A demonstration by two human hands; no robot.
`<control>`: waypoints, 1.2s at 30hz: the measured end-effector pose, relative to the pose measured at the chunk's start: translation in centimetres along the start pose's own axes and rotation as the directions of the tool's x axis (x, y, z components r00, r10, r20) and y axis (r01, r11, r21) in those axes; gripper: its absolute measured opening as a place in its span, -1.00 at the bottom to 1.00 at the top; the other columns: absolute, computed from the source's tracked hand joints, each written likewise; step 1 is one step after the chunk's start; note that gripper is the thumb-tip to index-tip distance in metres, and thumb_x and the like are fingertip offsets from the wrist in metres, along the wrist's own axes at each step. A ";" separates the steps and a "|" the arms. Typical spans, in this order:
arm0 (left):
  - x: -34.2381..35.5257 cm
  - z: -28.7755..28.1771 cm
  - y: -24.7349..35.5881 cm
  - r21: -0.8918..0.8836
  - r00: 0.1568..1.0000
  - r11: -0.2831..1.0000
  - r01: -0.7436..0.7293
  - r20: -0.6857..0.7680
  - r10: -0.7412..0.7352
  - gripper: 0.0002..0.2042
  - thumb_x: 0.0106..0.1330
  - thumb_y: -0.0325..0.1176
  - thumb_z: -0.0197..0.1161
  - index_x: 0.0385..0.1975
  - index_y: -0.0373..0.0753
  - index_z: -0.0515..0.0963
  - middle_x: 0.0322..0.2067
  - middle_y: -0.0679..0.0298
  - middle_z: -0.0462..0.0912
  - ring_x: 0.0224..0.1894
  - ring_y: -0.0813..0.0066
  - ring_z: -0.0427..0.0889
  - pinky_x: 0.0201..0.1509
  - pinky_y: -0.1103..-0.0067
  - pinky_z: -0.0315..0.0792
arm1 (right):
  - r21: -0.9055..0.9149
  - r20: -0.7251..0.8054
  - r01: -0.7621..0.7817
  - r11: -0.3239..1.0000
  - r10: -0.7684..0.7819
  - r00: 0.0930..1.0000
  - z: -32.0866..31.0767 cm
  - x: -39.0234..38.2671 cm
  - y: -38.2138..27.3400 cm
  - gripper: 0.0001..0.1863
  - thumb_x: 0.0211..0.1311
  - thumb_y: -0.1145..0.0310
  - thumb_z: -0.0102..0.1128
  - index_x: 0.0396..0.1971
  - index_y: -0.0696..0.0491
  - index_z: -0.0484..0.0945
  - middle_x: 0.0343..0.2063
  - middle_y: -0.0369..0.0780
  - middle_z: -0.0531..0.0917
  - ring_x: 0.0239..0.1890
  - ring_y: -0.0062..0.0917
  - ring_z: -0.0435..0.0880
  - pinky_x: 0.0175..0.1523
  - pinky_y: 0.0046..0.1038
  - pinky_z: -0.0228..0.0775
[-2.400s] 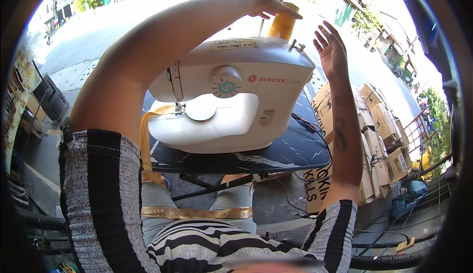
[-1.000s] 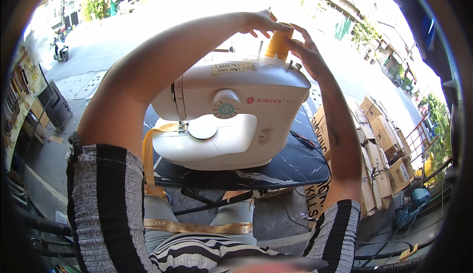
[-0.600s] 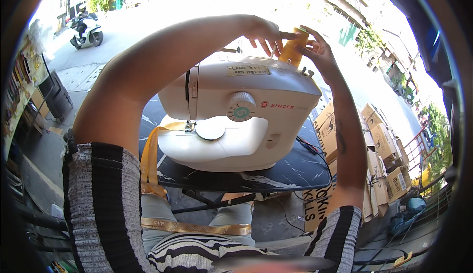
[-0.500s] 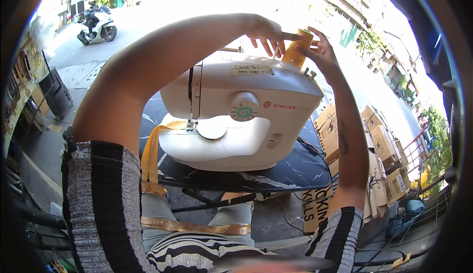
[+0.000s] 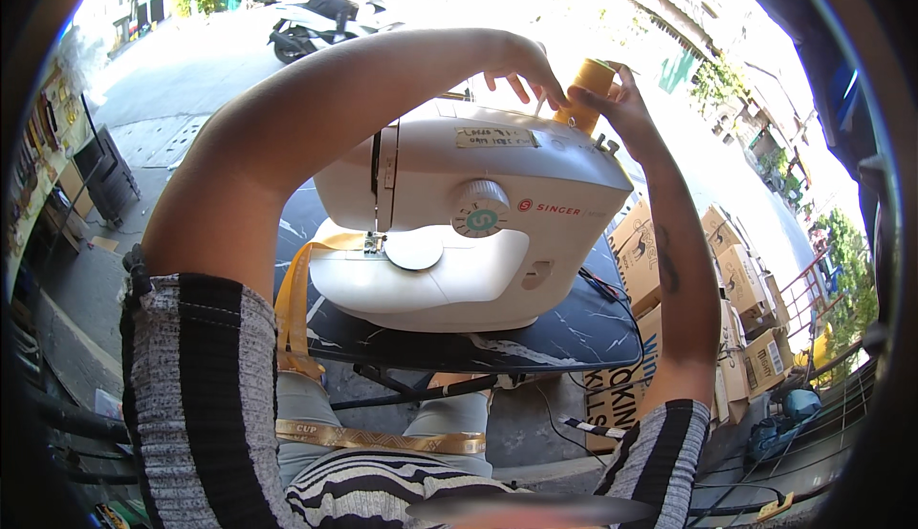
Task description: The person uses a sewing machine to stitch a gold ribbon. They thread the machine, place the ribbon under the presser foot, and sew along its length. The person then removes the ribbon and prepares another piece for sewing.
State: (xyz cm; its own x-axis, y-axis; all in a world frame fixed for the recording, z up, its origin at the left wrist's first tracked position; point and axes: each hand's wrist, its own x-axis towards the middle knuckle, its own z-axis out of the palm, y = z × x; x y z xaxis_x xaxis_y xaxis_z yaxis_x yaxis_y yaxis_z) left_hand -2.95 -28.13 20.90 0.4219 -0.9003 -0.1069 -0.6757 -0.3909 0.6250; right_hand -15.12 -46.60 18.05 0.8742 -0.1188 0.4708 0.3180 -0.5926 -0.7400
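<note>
A white sewing machine (image 5: 478,233) stands on a small dark marbled table (image 5: 535,338). An orange thread spool (image 5: 588,89) sits tilted at the machine's top right. My right hand (image 5: 626,108) grips that spool from the right side. My left hand (image 5: 516,61) reaches over the machine's top with fingers spread, fingertips close to the spool's left side. A yellow ribbon (image 5: 296,300) runs from under the needle area down over the table's left edge onto my lap.
Stacked cardboard boxes (image 5: 736,280) stand to the right of the table. A parked scooter (image 5: 325,8) is on the street beyond. Shelves with goods (image 5: 57,166) line the left. Cables (image 5: 602,290) trail off the table's right edge.
My right hand has come from held open in the air to gripping the spool. The spool now tilts on the machine's top. My left hand stays over the top.
</note>
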 end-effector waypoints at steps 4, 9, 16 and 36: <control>0.1 0.3 0.5 0.030 0.999 0.999 0.027 0.040 -0.028 -0.50 0.05 0.10 0.39 -0.06 -0.05 0.65 0.21 0.17 0.44 0.25 0.24 0.42 0.36 -0.06 0.04 | -0.032 0.017 0.081 0.996 -0.081 0.997 0.4 0.0 -0.4 -0.22 0.00 0.06 0.49 0.15 0.06 0.30 -0.16 -0.13 0.61 -0.06 -0.46 0.61 0.07 -0.40 0.43; 0.1 0.8 0.7 -0.010 0.996 0.997 0.076 0.037 -0.075 -0.50 0.00 0.07 0.43 -0.08 -0.04 0.65 0.22 0.23 0.40 0.26 0.31 0.40 0.38 -0.06 -0.02 | 0.077 0.013 0.011 0.997 -0.012 1.000 -0.2 -0.1 -0.2 -0.25 0.10 -0.02 0.39 0.20 0.03 0.31 -0.09 -0.14 0.58 0.05 -0.46 0.53 0.21 -0.36 0.29; -0.7 0.7 0.8 -0.039 0.996 0.998 0.058 0.063 -0.056 -0.40 0.00 0.05 0.41 -0.01 -0.21 0.56 0.23 0.14 0.36 0.30 0.24 0.35 0.38 -0.12 -0.10 | 0.130 0.040 0.038 0.991 -0.043 0.998 -1.0 0.1 0.3 -0.34 0.16 0.03 0.34 0.19 0.00 0.35 -0.06 -0.15 0.59 0.09 -0.48 0.52 0.29 -0.35 0.16; -14.5 -1.4 -5.7 0.347 0.619 0.844 -0.409 -0.575 0.535 -0.65 0.24 -0.08 0.30 -0.08 -0.16 0.62 0.01 0.16 0.59 0.17 0.15 0.48 0.22 0.27 0.38 | -0.205 -0.467 0.308 0.929 -0.370 0.803 1.7 -7.0 -5.3 -0.62 0.22 0.33 0.19 0.02 0.11 0.45 -0.01 -0.14 0.54 0.06 -0.42 0.52 0.19 -0.37 0.32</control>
State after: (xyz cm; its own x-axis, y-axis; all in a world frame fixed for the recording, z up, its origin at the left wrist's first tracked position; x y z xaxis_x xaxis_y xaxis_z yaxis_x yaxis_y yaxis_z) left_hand -4.40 -12.55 19.95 0.2467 -0.6562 0.7131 -0.9525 -0.0285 0.3032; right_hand -22.30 -41.29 17.82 0.4131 -0.2488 0.8761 0.4894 -0.7506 -0.4439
